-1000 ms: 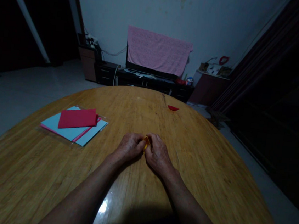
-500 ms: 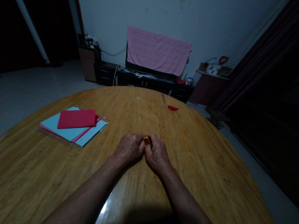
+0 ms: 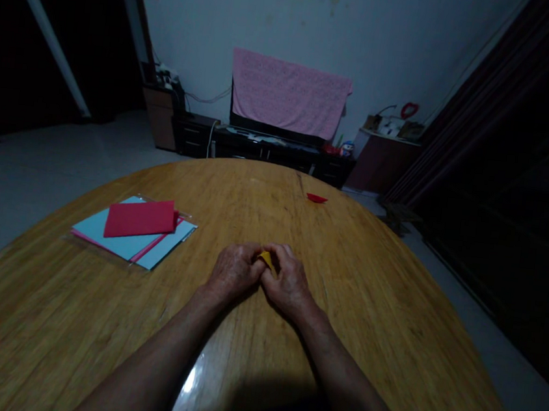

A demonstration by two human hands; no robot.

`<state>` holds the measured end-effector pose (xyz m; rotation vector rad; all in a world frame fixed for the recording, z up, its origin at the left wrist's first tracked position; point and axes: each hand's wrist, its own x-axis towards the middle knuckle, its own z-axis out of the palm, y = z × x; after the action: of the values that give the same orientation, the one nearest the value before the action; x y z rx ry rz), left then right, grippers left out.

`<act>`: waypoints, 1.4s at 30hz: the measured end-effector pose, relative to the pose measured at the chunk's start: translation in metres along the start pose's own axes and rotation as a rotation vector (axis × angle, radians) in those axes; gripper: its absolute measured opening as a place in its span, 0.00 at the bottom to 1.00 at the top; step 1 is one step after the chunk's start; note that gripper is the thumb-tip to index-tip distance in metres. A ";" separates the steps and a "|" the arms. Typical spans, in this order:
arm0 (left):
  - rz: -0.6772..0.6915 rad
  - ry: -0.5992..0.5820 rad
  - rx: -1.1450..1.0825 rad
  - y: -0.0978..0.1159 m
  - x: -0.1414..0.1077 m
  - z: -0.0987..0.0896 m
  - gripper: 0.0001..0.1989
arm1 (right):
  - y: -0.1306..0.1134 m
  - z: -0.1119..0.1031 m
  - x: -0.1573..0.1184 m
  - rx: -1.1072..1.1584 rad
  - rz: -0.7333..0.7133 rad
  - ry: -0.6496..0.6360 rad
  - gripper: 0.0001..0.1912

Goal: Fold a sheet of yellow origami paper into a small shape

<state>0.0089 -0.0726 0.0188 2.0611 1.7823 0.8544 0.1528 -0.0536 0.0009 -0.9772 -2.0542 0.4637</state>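
The left hand and right hand press together, pinching a small yellow paper between them above the wooden table. A stack of red and blue paper lies to the left, and a red scrap lies farther ahead.
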 end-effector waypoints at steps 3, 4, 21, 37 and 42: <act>0.005 0.028 -0.033 -0.001 -0.001 0.001 0.16 | -0.002 0.002 0.001 -0.001 0.007 0.046 0.22; 0.002 0.036 -0.042 -0.001 -0.001 0.001 0.16 | -0.002 0.003 0.001 0.000 0.004 0.060 0.23; 0.005 -0.027 0.073 0.000 -0.001 0.002 0.11 | -0.009 -0.002 -0.001 -0.196 0.011 0.051 0.14; 0.111 -0.032 0.068 -0.010 -0.003 0.001 0.08 | -0.002 -0.002 -0.006 -0.295 0.011 -0.032 0.07; 0.120 -0.051 0.085 -0.015 -0.002 0.003 0.08 | -0.001 -0.004 -0.007 -0.216 -0.023 -0.078 0.12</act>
<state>-0.0012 -0.0715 0.0071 2.2425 1.7111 0.7621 0.1586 -0.0599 0.0005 -1.0755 -2.2175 0.2748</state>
